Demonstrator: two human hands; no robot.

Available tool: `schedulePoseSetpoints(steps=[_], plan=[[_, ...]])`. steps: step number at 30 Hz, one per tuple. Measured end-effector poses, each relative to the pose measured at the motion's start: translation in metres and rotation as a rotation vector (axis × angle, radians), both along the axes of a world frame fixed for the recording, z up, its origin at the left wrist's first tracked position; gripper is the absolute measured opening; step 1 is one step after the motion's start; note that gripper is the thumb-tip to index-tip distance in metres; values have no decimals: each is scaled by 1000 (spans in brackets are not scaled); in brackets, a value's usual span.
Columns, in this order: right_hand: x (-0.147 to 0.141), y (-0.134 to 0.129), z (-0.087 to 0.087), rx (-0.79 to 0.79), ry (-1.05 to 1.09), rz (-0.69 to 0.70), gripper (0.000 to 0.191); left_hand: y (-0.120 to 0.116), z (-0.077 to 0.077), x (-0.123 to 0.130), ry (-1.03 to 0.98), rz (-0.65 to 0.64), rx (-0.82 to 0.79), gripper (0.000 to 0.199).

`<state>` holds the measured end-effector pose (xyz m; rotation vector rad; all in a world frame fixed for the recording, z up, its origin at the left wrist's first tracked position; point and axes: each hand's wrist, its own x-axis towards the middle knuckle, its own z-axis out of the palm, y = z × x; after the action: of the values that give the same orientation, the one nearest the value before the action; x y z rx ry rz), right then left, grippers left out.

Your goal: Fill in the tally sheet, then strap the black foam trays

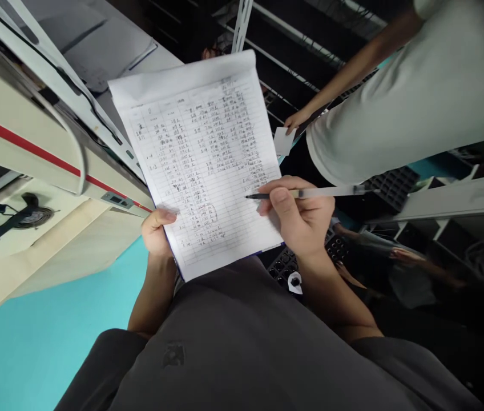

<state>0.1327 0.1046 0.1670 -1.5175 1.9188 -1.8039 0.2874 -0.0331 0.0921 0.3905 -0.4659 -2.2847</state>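
The notepad (229, 225) sits in front of your torso, a tilted rectangle of thin white paper with fine ruled lines, columns of dark handwriting and a thin blue edge; at its top, a sheet curls over in a soft, rounded fold. Your pen (331, 192) is a slim, straight rod, pale and glossy at the back and dark toward the point. Your left hand (157, 233) is clamped on the notepad's lower left edge, thumb flat on the page, the other fingers mostly hidden beneath. Your right hand (304, 217) is closed around the pen, thumb pressed against the barrel and fingers curled, over the notepad's right side. The pen points left, its tip over the page; you cannot tell whether it touches. Your hands are apart, both forearms reaching forward from dark, matt fabric sleeves (404, 365).
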Motion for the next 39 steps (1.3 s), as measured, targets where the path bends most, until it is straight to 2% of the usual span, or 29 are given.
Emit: schedulePoseSetpoints(steps=[2,6,9,15,20,29,34,39], plan=[[-5,4,-2,-2,1,-40,26,-1,0,2,21,10,11,62],[-15,14,-3,60,77,-35,21,-1,5,5,22,65,32,64],[-16,19,-4,32,128,-72,18,1,10,5,38,75,50,68],[-21,18,-3,22,296,-123,15,3,15,0,69,110,53,72],[-26,14,4,-26,390,-96,11,2,21,-6,22,133,43,71],[-29,11,13,13,449,-117,18,4,32,-16,27,205,4,77],[-31,10,14,-32,435,-92,13,5,37,-17,-1,220,1,75],[-32,10,16,8,449,-92,17,6,39,-18,-21,213,14,69]])
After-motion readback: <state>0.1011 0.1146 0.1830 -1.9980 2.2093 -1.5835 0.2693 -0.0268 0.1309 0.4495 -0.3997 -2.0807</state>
